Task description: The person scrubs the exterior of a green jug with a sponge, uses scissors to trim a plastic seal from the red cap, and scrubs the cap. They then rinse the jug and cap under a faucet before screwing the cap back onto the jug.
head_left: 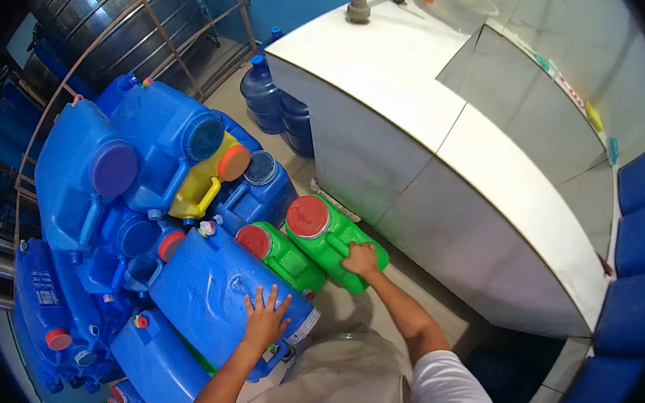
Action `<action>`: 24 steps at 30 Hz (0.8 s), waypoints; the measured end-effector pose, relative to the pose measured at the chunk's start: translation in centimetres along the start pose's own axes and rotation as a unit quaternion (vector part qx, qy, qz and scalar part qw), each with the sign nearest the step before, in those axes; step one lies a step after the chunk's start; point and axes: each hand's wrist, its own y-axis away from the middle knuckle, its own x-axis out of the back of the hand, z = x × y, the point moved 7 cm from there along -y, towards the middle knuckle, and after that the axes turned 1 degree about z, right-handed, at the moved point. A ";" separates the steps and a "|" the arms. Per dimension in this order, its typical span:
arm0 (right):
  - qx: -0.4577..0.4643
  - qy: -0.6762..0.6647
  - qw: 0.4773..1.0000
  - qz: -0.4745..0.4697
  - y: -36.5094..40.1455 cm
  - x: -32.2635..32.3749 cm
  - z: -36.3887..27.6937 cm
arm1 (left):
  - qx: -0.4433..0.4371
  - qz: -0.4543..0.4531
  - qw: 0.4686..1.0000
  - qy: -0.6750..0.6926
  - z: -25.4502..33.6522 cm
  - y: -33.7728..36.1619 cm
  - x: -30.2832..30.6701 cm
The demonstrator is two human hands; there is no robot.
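Note:
My left hand point(265, 320) lies with spread fingers on the broad side of a large blue jerrycan point(206, 283). That jerrycan leans over others in the pile. To the right, my right hand point(362, 259) is closed around the handle of a green jerrycan with a red lid point(327, 236), which stands on the floor near the tiled counter. A second green jerrycan point(295, 266), also red-lidded, sits between it and the large blue one. Its lower part is partly hidden by the blue jerrycan.
Several blue jerrycans point(150, 135) and a yellow jerrycan with an orange lid point(207, 181) crowd the left side. A white tiled counter point(376, 100) with a basin curves along the right. Round blue water bottles point(259, 94) stand behind. A steel tank point(118, 11) is at back left.

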 end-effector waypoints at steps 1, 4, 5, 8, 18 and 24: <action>0.032 -0.006 0.999 0.005 2.0 2.3 -0.4 | 0.004 -0.010 1.000 0.014 -0.1 0.2 -1.2; 0.101 -0.010 0.994 0.047 7.0 16.9 -3.8 | -0.009 0.005 1.000 0.025 -1.5 -0.6 1.9; 0.121 -0.012 0.992 0.041 10.0 20.7 -4.2 | -0.025 -0.014 0.999 0.038 -1.2 0.0 1.6; 0.160 -0.012 0.987 0.030 18.0 34.3 -6.7 | -0.041 0.008 0.997 0.061 -1.2 0.5 3.0; 0.064 -0.403 0.867 0.288 42.3 68.5 -2.1 | -0.037 0.251 0.950 0.181 -1.3 -2.7 24.9; 0.070 -0.607 0.679 0.408 48.7 71.7 3.3 | -0.182 0.491 0.803 0.284 9.8 -0.2 51.3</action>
